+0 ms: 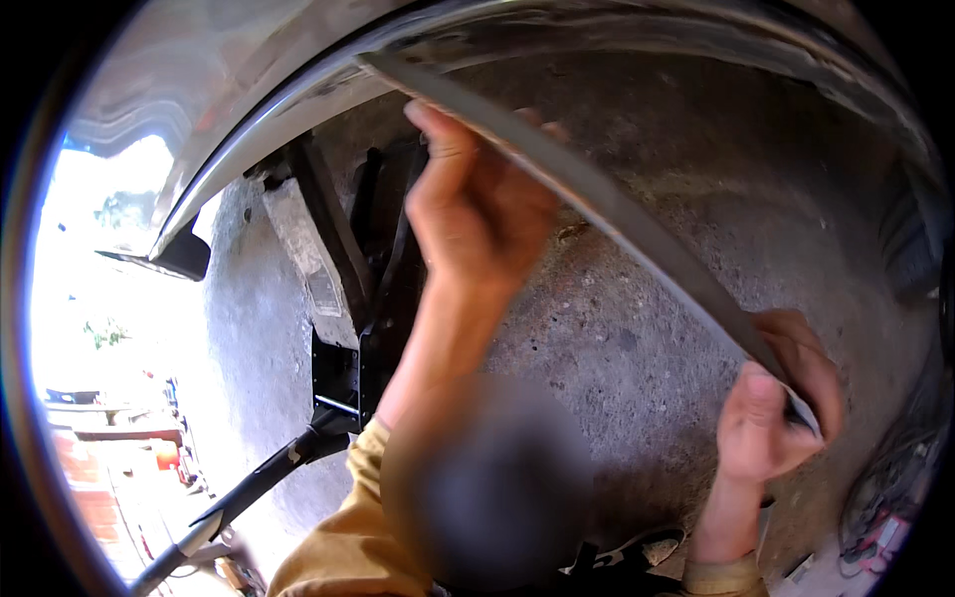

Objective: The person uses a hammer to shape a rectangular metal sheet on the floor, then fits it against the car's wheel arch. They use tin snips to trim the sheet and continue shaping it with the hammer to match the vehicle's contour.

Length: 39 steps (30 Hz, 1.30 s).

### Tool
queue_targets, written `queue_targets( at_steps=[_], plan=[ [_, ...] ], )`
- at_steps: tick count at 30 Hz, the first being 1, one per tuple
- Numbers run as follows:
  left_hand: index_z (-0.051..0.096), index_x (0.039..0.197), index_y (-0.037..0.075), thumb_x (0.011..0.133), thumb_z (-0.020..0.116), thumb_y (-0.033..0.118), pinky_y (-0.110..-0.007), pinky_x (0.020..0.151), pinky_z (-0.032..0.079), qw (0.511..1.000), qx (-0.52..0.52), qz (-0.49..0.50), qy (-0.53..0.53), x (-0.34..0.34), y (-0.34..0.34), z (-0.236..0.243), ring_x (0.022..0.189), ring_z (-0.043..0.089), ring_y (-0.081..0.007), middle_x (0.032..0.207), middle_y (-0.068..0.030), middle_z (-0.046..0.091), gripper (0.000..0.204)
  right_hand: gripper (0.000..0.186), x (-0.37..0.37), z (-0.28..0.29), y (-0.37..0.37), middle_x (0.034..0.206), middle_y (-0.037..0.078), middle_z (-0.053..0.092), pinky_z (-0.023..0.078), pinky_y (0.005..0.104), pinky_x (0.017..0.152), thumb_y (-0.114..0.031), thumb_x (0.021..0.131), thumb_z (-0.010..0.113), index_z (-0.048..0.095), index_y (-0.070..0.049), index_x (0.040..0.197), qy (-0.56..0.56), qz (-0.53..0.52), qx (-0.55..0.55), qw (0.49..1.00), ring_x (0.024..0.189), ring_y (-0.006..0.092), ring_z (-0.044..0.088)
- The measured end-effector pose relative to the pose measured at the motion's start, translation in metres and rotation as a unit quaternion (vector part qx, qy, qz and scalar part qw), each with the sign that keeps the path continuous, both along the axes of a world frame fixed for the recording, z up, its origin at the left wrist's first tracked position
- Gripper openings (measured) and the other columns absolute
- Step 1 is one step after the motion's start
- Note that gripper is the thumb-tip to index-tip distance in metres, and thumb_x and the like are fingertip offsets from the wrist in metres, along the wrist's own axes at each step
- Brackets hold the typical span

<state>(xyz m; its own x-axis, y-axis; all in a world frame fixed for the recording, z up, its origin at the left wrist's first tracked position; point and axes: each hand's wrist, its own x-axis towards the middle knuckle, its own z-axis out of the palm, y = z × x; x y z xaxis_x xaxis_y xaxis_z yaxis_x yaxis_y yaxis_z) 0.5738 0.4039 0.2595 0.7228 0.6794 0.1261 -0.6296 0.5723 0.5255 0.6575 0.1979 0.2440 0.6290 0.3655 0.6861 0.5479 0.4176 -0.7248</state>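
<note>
A long, narrow dark grey strip (607, 194) with a pale, rough near edge slants from the upper left to the lower right. Near its upper end, my left hand (477, 204) holds it from below, thumb at the near edge and blurred fingertips showing past the far side. My right hand (781, 398) is closed round the lower end, thumb on the near side and fingers wrapped behind. The strip's upper tip reaches the curved edge of a shiny vehicle body panel (234, 149); whether they touch, I cannot tell.
A black floor jack (338, 378) with a long handle (254, 493) stands left of my left forearm on rough concrete (637, 348). A blurred dark round shape (502, 488) covers the lower middle. Cables and a red item (880, 537) lie at the lower right.
</note>
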Motion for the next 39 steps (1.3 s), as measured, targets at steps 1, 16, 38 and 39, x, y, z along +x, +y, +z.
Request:
queue_targets(
  at_steps=[1,16,38,39],
  plan=[
    [0.053,0.092,0.004,0.077,0.045,0.01,-0.03,0.073,0.036,1.0,0.018,-0.017,-0.013,-0.002,0.002,0.002,0.073,0.042,-0.013,0.076,-0.0008,0.044,0.018,0.025,-0.002,-0.005,0.0,0.08,0.024,0.066,0.048,0.0318,0.063,-0.014,0.073,0.07,0.062,0.007,0.084,0.046,0.019,-0.006,0.999,0.072,0.0282,0.064],
    [0.053,0.093,0.006,0.091,0.048,0.029,-0.033,0.075,0.04,0.994,0.039,0.016,0.104,0.008,-0.017,-0.009,0.08,0.048,-0.0183,0.08,-0.0035,0.049,0.023,0.027,-0.001,-0.032,-0.022,0.076,0.017,0.066,0.047,0.0316,0.064,-0.022,0.078,0.067,0.064,0.004,0.084,0.11,-0.08,0.0,0.991,0.069,0.0259,0.062],
    [0.055,0.101,0.006,0.093,0.043,0.039,-0.034,0.078,0.039,0.996,0.056,-0.069,-0.023,-0.001,0.008,-0.02,0.089,0.05,-0.02,0.094,-0.0079,0.056,0.036,0.031,0.004,-0.023,-0.035,0.079,0.018,0.064,0.046,0.0339,0.06,-0.024,0.086,0.059,0.062,0.006,0.079,0.08,-0.054,-0.01,0.995,0.069,0.0241,0.059],
    [0.055,0.098,0.006,0.093,0.044,0.042,-0.03,0.07,0.039,0.998,0.06,-0.023,-0.006,0.001,0.008,-0.013,0.08,0.05,-0.0174,0.088,-0.0062,0.055,0.037,0.031,0.003,-0.022,-0.032,0.082,0.019,0.064,0.047,0.0344,0.061,-0.024,0.085,0.06,0.062,0.007,0.079,0.07,-0.056,-0.013,0.996,0.072,0.0247,0.06]
  ],
)
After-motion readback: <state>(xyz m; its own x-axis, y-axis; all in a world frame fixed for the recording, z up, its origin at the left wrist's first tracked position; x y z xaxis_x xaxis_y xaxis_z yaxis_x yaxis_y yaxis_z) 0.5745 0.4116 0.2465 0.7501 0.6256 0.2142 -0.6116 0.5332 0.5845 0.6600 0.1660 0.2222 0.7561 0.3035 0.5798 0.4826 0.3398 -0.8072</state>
